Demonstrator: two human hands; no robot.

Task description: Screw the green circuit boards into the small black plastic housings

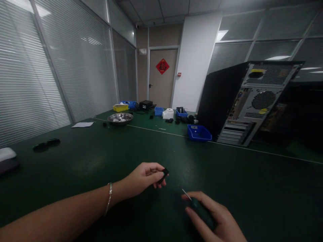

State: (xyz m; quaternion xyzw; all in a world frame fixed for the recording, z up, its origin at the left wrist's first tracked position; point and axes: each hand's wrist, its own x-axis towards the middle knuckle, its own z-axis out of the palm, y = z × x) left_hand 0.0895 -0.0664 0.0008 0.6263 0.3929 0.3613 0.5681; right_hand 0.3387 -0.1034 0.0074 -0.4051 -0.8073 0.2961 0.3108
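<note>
Office-type room with blinds along the glass walls, and one long dark green table (101, 161) running the whole way back to a door. Pretty dim in here.

The small black part (164, 174) is pinched in the fingertips of the left hand (145, 178), lifted just off the table surface near the front edge, so it's turned up where the tool can get at it. The right hand (212, 216) is wrapped around the dark handle of a screwdriver (195, 203), thin metal shaft angled up and left toward the part, tip close but apart from it. So both hands are closed on something, sitting near each other but not touching. There's a bracelet on the left wrist.

Further out: a computer tower (248, 104) stands tilted with its rear panel facing the camera, a blue bin (199, 133) just beside it. Farther back there's a metal bowl (120, 118), a yellow bin (120, 107) and more small bins and black bits, too small to tell apart.
</note>
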